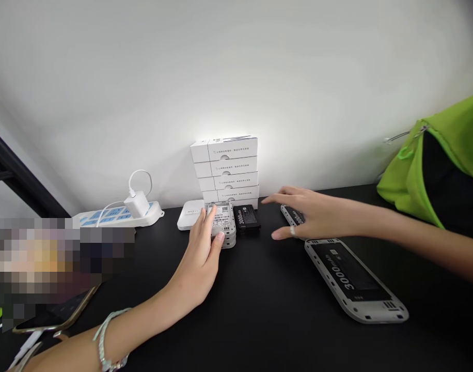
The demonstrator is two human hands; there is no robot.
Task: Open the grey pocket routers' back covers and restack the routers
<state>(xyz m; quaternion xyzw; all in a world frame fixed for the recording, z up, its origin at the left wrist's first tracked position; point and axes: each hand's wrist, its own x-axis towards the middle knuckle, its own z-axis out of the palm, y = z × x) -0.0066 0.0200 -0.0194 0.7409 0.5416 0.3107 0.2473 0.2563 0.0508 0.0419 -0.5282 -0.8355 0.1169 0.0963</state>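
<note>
Stack of pale device casings, centre of the frame, one upon another, the top one open with a printed label inside; left hand against its near left side, fingers extended over the upper casing, thumb apart at the near edge; whether it grips or merely rests, cannot tell. Black batteries, piled just right of that stack, the top one marked 3000mAh. White panels, piled just left of it, close to the left fingers. Right hand, right of centre, spread, thumb well apart from the fingers, ring on one finger, nothing between the tips. Casing with battery fitted, partly hidden behind the right hand; contact cannot be told. Larger-looking casing, lower right, lying flat below the right hand, battery seated inside. White boxes, four high, upper centre, behind the casings. Power strip, left of centre, with white plug inserted. Phone, lower left, partly obscured. Green bag, right edge. All on a black table.
</note>
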